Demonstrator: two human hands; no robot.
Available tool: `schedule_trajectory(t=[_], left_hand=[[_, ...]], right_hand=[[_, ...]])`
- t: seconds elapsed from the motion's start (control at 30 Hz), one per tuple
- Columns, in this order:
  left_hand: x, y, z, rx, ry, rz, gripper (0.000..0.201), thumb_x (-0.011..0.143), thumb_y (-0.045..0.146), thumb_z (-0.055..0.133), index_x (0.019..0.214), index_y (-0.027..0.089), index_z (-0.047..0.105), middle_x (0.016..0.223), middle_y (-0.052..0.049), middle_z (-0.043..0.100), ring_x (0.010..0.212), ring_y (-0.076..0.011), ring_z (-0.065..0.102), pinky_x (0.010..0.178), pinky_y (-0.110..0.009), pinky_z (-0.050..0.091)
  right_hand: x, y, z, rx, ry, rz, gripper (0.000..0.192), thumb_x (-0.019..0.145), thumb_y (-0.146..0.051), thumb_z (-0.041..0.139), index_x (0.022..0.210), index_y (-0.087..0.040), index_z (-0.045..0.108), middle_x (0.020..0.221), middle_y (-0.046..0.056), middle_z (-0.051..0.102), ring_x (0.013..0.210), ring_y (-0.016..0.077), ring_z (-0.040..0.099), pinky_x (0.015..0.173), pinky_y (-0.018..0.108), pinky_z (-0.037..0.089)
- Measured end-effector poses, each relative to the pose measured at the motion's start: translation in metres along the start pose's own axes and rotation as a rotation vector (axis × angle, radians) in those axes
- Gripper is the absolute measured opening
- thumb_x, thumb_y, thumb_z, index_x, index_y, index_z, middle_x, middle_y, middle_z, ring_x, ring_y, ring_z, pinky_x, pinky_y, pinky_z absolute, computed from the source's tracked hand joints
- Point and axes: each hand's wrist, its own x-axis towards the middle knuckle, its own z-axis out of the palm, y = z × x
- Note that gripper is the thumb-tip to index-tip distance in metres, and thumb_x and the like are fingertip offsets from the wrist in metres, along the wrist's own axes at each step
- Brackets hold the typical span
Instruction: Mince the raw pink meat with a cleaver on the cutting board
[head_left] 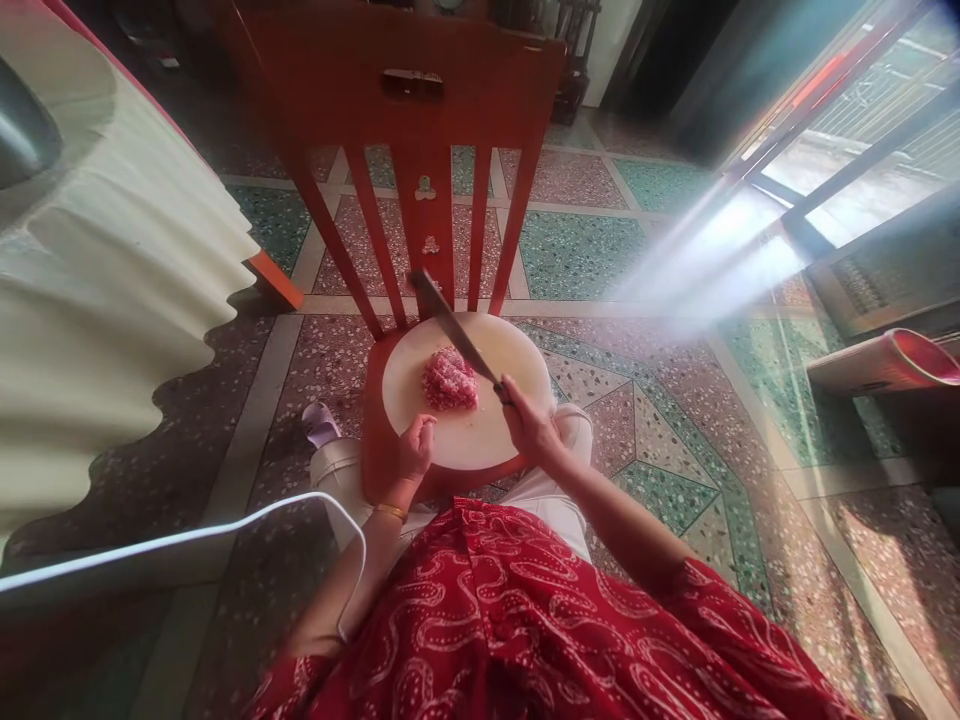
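A round white cutting board (495,440) lies on the seat of a reddish wooden chair (373,420). On the board, left of its middle, sits a mound of minced meat (448,380). My right hand (531,425) is closed round the handle of a knife (457,333) at the board's right side. The blade slants up and to the left above the board, passing just beyond the meat. My left hand (417,445) is closed in a loose fist at the board's near left edge, just short of the meat. What its fingers hold, if anything, is hidden.
The chair's slatted back (427,220) rises behind the board. A white cable (225,528) crosses from the left to my left arm. A pale draped cloth (112,280) hangs at the left. A cylindrical bin (862,368) is at the right, below a bright doorway.
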Motion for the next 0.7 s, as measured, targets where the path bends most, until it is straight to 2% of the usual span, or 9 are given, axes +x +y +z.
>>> schedule_trajectory(t=[0.1, 0.17, 0.3, 0.4, 0.5, 0.57, 0.7], left_hand=[[0.000, -0.003, 0.001, 0.023, 0.013, 0.010, 0.024, 0.084, 0.033, 0.037, 0.084, 0.019, 0.057, 0.065, 0.001, 0.053, 0.059, -0.0130, 0.049, 0.058, -0.023, 0.038], [0.001, -0.003, 0.001, 0.018, 0.017, 0.012, 0.024, 0.083, 0.033, 0.037, 0.083, 0.019, 0.057, 0.063, 0.001, 0.052, 0.059, -0.0131, 0.048, 0.057, -0.023, 0.038], [-0.001, 0.002, 0.000, -0.047, -0.006, -0.003, 0.022, 0.083, 0.032, 0.037, 0.084, 0.019, 0.055, 0.063, 0.002, 0.050, 0.056, -0.0117, 0.046, 0.054, -0.022, 0.037], [-0.002, 0.005, 0.000, -0.077, -0.008, -0.022, 0.022, 0.084, 0.032, 0.036, 0.084, 0.019, 0.055, 0.061, 0.003, 0.048, 0.053, -0.0110, 0.044, 0.052, -0.022, 0.036], [-0.003, 0.005, 0.000, -0.068, 0.018, -0.019, 0.023, 0.084, 0.033, 0.037, 0.083, 0.019, 0.055, 0.061, 0.003, 0.048, 0.054, -0.0110, 0.044, 0.053, -0.022, 0.036], [-0.003, 0.004, 0.000, -0.063, 0.020, -0.013, 0.023, 0.084, 0.032, 0.037, 0.084, 0.019, 0.055, 0.062, 0.002, 0.049, 0.055, -0.0111, 0.045, 0.054, -0.022, 0.037], [-0.002, 0.003, 0.000, -0.066, 0.007, -0.001, 0.023, 0.084, 0.031, 0.038, 0.085, 0.018, 0.056, 0.061, 0.002, 0.049, 0.054, -0.0107, 0.045, 0.054, -0.021, 0.037]], right_hand=[[-0.011, 0.017, 0.015, -0.140, -0.208, 0.180, 0.047, 0.088, -0.031, 0.041, 0.134, -0.020, 0.047, 0.090, 0.008, 0.071, 0.079, 0.0223, 0.066, 0.071, 0.030, 0.049], [-0.010, 0.015, 0.012, -0.178, -0.280, 0.241, 0.046, 0.089, -0.030, 0.043, 0.134, -0.023, 0.048, 0.080, 0.006, 0.071, 0.070, 0.0221, 0.066, 0.065, 0.029, 0.049], [-0.001, -0.013, -0.004, -0.066, -0.188, 0.083, 0.046, 0.092, -0.032, 0.037, 0.137, -0.025, 0.044, 0.094, 0.005, 0.070, 0.080, 0.0202, 0.066, 0.073, 0.028, 0.049], [-0.003, -0.019, 0.002, -0.042, -0.103, 0.027, 0.047, 0.093, -0.033, 0.033, 0.137, -0.021, 0.044, 0.101, 0.008, 0.068, 0.088, 0.0201, 0.065, 0.081, 0.030, 0.049], [-0.007, -0.009, 0.012, -0.108, -0.207, 0.139, 0.044, 0.090, -0.030, 0.040, 0.133, -0.024, 0.049, 0.093, 0.006, 0.071, 0.083, 0.0203, 0.066, 0.078, 0.029, 0.050], [-0.005, -0.005, 0.011, -0.135, -0.280, 0.188, 0.043, 0.089, -0.028, 0.042, 0.131, -0.028, 0.051, 0.091, 0.003, 0.072, 0.081, 0.0199, 0.067, 0.075, 0.028, 0.051], [0.000, -0.016, 0.001, -0.110, -0.176, 0.050, 0.044, 0.093, -0.030, 0.035, 0.136, -0.027, 0.046, 0.107, 0.004, 0.068, 0.090, 0.0196, 0.066, 0.079, 0.028, 0.050]])
